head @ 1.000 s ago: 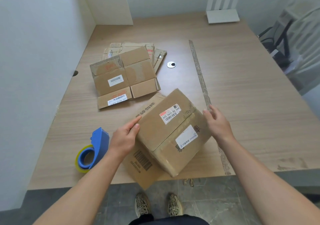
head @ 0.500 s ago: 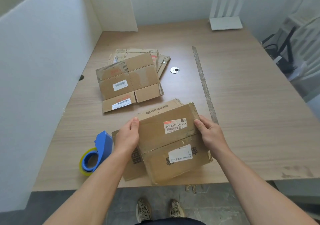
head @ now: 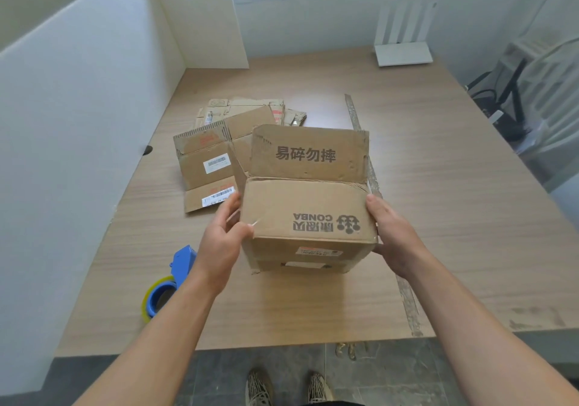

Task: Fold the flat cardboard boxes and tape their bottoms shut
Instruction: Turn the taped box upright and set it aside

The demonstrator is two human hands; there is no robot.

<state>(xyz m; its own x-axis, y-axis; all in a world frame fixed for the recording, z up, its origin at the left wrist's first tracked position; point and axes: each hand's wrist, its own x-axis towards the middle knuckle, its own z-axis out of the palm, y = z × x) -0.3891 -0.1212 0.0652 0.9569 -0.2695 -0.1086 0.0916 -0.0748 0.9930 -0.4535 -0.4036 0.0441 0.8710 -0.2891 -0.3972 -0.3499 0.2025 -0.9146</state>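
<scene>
A folded brown cardboard box (head: pixel 307 214) with printed characters hangs above the wooden table (head: pixel 454 217). One long flap stands up at its far side. My left hand (head: pixel 224 239) grips the box's left side, thumb on the upper face. My right hand (head: pixel 391 239) holds the right side, with its fingers reaching under. A flat cardboard box (head: pixel 203 167) with barcode labels lies behind on the left, on top of a stack of flat boxes (head: pixel 244 105). A blue tape dispenser (head: pixel 180 264) with a yellowish roll lies at my left forearm.
A white partition (head: pixel 78 123) walls the table's left side. A white router (head: pixel 402 56) stands at the back right. A worn strip (head: pixel 407 299) runs along the table top. A chair (head: pixel 507 98) stands to the right. The table's front edge is near my feet.
Both hands lifted the box off the table and tipped it over, so a different face and an upright flap show. The camera view rose.
</scene>
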